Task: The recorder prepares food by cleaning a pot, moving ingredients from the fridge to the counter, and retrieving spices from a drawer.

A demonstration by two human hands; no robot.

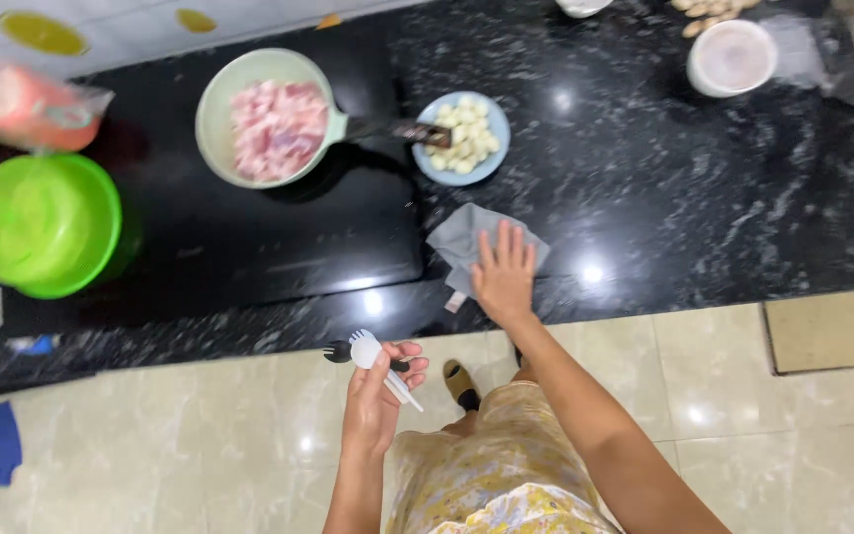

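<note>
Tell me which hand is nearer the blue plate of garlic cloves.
Right. The right hand lies flat on the grey cloth just below the blue plate; the left hand, holding plastic cutlery, is farther back, off the counter.

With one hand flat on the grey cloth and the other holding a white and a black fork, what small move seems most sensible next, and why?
Probably close the right hand on the grey cloth and take a grip. The palm lies flat on it with fingers spread, so nothing is grasped yet, and the cloth sits crumpled near the edge of the black counter. The left hand is already occupied with the white fork and black fork.
</note>
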